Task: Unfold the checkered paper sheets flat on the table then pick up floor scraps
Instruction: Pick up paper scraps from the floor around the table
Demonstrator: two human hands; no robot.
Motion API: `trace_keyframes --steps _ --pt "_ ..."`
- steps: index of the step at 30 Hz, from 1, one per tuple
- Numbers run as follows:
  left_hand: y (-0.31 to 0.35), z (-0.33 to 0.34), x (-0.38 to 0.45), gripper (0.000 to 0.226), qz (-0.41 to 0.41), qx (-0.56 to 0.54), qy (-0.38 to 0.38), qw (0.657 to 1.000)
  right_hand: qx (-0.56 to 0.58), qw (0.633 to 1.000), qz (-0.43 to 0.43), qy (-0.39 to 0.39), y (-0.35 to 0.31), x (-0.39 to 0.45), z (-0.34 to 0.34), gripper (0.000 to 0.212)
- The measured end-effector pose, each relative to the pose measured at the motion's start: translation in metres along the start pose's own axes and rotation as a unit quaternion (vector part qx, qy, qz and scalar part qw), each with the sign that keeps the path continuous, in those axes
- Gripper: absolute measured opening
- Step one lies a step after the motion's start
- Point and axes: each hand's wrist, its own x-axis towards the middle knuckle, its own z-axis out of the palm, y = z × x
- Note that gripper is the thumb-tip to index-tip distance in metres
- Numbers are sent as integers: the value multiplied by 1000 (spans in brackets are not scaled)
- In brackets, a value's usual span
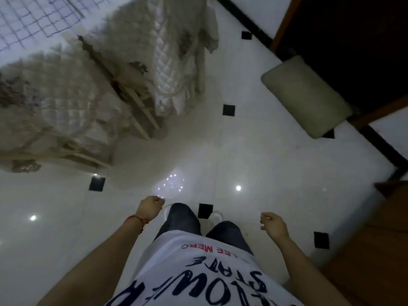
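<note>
White checkered paper (33, 16) lies at the top left corner, spread on what looks like a table, blurred; whether it is fully flat you cannot tell. Well below it, your two hands hang apart over the floor (254, 151), one on each side of your legs.

Your left hand (150, 206), with a red thread (136, 220) at the wrist, has its fingers curled into a loose fist; whether it holds anything cannot be told from this angle. Your right hand (273, 225) is loosely curled and holds nothing.

Pale glossy tiles with small black inset squares (229, 110) reflect ceiling lights. No scraps can be made out on them through the blur. Your dark jeans (183, 219) and the toe of a white shoe (217, 216) show between the hands, with a white printed shirt (198, 272) nearer.

Left of centre stands a chair draped in cream quilted cloth (167, 69). A greenish cushion (306, 96) lies at the upper right, beside a dark doorway (353, 40) with wooden trim.
</note>
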Motion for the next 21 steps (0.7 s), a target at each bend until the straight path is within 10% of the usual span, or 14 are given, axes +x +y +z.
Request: trace_keyframes --steps 12,21 --pt "173 68 45 32 148 220 -69 962 212 962 141 95 63 12 -57 21" --pt "288 33 135 32 115 185 -80 973 242 954 135 116 -48 100 -107 24"
